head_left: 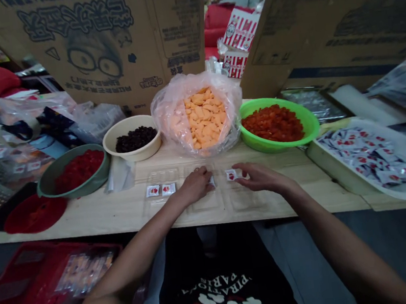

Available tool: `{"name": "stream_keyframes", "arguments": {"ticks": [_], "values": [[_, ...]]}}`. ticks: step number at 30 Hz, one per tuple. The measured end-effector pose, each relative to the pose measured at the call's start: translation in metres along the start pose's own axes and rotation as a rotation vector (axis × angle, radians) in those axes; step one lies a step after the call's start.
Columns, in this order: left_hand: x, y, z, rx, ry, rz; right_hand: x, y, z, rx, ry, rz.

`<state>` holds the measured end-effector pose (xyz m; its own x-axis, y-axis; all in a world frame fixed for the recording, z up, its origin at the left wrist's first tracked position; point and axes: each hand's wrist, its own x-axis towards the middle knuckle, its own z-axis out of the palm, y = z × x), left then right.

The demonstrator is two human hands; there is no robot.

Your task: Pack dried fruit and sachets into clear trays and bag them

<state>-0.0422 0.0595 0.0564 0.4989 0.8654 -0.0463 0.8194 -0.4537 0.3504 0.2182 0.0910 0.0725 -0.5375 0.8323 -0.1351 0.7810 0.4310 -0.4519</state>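
Three clear plastic trays lie side by side on the table. The left tray [150, 210] has two small white packets [168, 189] with red prints in its middle row. Over the middle tray [200, 207], my left hand [196, 184] is closed with its fingers down on a similar packet [212, 181], partly covered by them. My right hand [260, 176] has thumb and forefinger at the right edge of another packet [231, 174], which sits in the right tray [248, 199].
Along the back are a bowl of red pieces [79, 169], a cream bowl of dark pieces [135, 138], a bag of orange pieces [206, 117] and a green bowl of orange-red pieces [279, 123]. A white bin [377, 155] of packets stands right. Cardboard boxes [101, 46] rise behind.
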Motion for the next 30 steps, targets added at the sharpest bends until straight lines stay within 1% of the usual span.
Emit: {"name": "stream_keyframes", "arguments": {"ticks": [2, 4, 5, 7, 9, 11, 13, 15, 16, 17, 18, 20, 23, 24, 25, 27, 29, 30], "values": [[0.005, 0.003, -0.001, -0.003, -0.011, -0.017, -0.005, 0.012, -0.009, 0.138, 0.042, 0.116], [0.008, 0.005, 0.000, -0.019, -0.008, -0.026, -0.009, 0.022, -0.014, 0.292, 0.082, 0.221], [0.009, 0.006, 0.000, -0.030, -0.003, -0.037, -0.011, 0.026, -0.014, 0.356, 0.100, 0.252], [0.010, 0.007, 0.002, -0.046, 0.005, -0.064, -0.013, 0.029, -0.010, 0.412, 0.125, 0.262], [0.011, 0.006, 0.005, -0.071, 0.014, -0.092, -0.012, 0.028, -0.004, 0.354, 0.140, 0.228], [0.010, 0.003, 0.009, -0.132, 0.077, -0.113, -0.011, 0.028, 0.001, 0.219, 0.171, 0.200], [0.008, 0.002, 0.012, -0.222, 0.221, -0.144, -0.011, 0.031, 0.002, 0.072, 0.217, 0.214], [0.004, 0.002, 0.015, -0.303, 0.382, -0.231, -0.014, 0.036, -0.001, -0.042, 0.245, 0.265], [0.001, 0.003, 0.016, -0.334, 0.429, -0.290, -0.016, 0.038, -0.003, -0.083, 0.240, 0.293], [-0.002, 0.004, 0.018, -0.354, 0.449, -0.341, -0.019, 0.040, -0.004, -0.118, 0.224, 0.324], [-0.006, 0.006, 0.020, -0.358, 0.447, -0.369, -0.022, 0.041, -0.005, -0.148, 0.201, 0.353], [-0.015, 0.009, 0.025, -0.314, 0.431, -0.343, -0.028, 0.041, -0.004, -0.199, 0.148, 0.375], [-0.033, 0.015, 0.036, -0.162, 0.450, -0.271, -0.033, 0.039, 0.002, -0.276, 0.078, 0.327], [-0.039, 0.018, 0.040, -0.106, 0.432, -0.251, -0.034, 0.038, 0.005, -0.302, 0.066, 0.310], [-0.045, 0.020, 0.044, -0.052, 0.390, -0.222, -0.034, 0.037, 0.008, -0.325, 0.057, 0.302], [-0.054, 0.025, 0.051, 0.042, 0.254, -0.134, -0.032, 0.037, 0.013, -0.359, 0.060, 0.301], [-0.061, 0.029, 0.054, 0.108, 0.129, -0.065, -0.030, 0.037, 0.016, -0.376, 0.074, 0.300], [-0.063, 0.029, 0.054, 0.127, 0.086, -0.047, -0.029, 0.038, 0.016, -0.379, 0.079, 0.298]]}}
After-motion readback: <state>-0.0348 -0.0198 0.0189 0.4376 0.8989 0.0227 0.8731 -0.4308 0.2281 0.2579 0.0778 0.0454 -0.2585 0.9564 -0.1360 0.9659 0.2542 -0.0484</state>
